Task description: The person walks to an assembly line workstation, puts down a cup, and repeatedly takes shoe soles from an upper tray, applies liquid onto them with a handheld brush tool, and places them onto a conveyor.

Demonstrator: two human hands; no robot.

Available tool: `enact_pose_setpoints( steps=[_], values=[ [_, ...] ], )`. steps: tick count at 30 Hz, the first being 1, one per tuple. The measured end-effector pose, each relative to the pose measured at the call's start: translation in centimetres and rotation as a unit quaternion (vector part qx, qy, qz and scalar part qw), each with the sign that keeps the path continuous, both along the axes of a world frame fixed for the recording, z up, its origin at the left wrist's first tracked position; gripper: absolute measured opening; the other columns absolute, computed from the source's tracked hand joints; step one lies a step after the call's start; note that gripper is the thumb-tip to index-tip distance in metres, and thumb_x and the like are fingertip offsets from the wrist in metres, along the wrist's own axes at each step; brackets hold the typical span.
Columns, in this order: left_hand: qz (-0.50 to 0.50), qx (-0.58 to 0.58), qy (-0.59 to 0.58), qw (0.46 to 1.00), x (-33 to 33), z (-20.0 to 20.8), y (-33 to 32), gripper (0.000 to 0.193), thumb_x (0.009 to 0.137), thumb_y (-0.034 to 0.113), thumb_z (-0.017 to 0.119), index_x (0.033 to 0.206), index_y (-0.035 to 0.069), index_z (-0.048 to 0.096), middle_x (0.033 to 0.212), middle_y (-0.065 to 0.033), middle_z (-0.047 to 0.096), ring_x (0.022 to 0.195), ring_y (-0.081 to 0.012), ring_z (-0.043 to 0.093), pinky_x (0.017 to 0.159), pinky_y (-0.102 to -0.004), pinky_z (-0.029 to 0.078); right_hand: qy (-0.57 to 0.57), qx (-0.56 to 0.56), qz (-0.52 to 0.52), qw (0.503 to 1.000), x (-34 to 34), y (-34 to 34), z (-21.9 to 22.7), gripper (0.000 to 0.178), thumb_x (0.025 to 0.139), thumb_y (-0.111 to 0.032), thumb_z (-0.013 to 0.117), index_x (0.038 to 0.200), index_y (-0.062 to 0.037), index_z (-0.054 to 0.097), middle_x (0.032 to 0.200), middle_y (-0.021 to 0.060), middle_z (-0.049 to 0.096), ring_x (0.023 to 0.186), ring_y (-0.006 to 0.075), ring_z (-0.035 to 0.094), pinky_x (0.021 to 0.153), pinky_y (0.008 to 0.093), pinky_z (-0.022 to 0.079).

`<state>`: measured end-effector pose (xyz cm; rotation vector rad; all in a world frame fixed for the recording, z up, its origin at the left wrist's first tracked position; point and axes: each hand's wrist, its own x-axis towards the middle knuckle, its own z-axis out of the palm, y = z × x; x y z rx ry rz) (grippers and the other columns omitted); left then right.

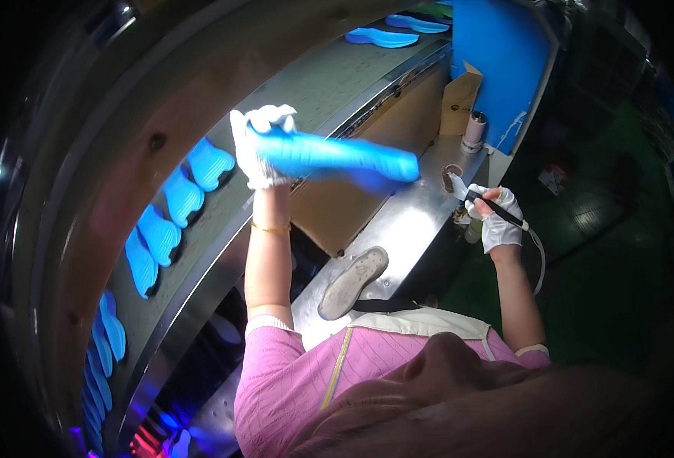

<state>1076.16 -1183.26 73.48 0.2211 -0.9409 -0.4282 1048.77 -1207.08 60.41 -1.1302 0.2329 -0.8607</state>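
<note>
In a white glove, my left hand (pixel 256 153) grips one end of a bright blue shoe sole (pixel 344 156), raised over the edge of the conveyor. The sole is tilted edge-on and a little blurred. My right hand (pixel 502 233), also gloved with bare fingertips showing, is closed around a black-handled brush (pixel 511 217) with a white cable trailing from it. Its pale tip is at a small brown-stained pot (pixel 450 169) on the metal bench; whether it touches the pot I cannot tell.
Several blue soles (pixel 184 196) lie along the curved conveyor (pixel 306 99) on the left and at the back. On the metal bench (pixel 417 229) are a grey sole-shaped piece (pixel 354 282) and a pink spool-like container (pixel 474 131). Cardboard (pixel 360 187) lines the conveyor's side; a blue panel (pixel 497 61) stands behind.
</note>
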Motion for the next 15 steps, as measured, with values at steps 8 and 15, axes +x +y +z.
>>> enact_pose_setpoints(
  steps=[8,15],
  values=[
    [-0.121,0.289,0.275,0.909,-13.1,-12.5,3.8,0.072,0.081,0.066,0.039,0.108,0.001,0.053,0.126,-0.0230,0.044,0.115,-0.0426,0.043,0.096,-0.0475,0.038,0.080,-0.164,0.147,0.972,1.8,9.3,-0.4,0.015,0.074,0.000,0.065,0.084,-0.0029,0.054,0.070,0.0042,0.060,0.064,0.0108,0.060,0.058,0.0229,0.047],
    [-0.246,0.075,0.455,0.853,-17.5,-13.6,6.0,0.080,0.076,0.071,0.042,0.129,0.011,0.042,0.126,-0.0100,0.048,0.113,-0.0374,0.048,0.092,-0.0587,0.038,0.052,-0.269,0.100,0.957,3.5,13.3,2.2,0.015,0.074,-0.005,0.068,0.081,-0.0042,0.054,0.072,0.0056,0.063,0.066,0.0105,0.062,0.058,0.0217,0.048]
  ],
)
